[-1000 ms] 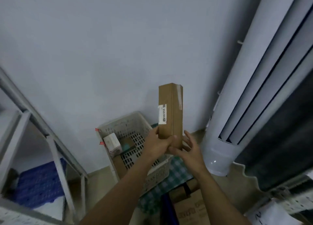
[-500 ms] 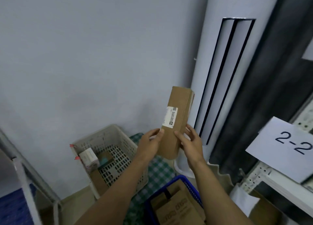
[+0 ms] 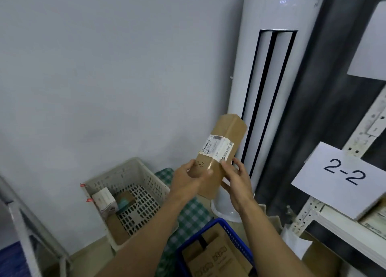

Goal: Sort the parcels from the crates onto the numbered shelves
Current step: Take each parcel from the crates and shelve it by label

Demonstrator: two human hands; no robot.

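Head: left hand (image 3: pixel 186 182), right hand (image 3: pixel 237 183) grip one parcel (image 3: pixel 226 133); two crates (image 3: pixel 117 173) (image 3: pixel 228 226) below.

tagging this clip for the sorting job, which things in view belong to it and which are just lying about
Job: brown parcel marked 2-2, held by left hand and right hand; 2-2 sign on the shelf; white crate; blue crate.
Lying about: tower air conditioner; checked cloth; dark curtain.

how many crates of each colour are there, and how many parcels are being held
off-white perforated plastic crate: 1
blue plastic mesh crate: 1
long brown cardboard parcel, held by left hand and right hand: 1
total: 3
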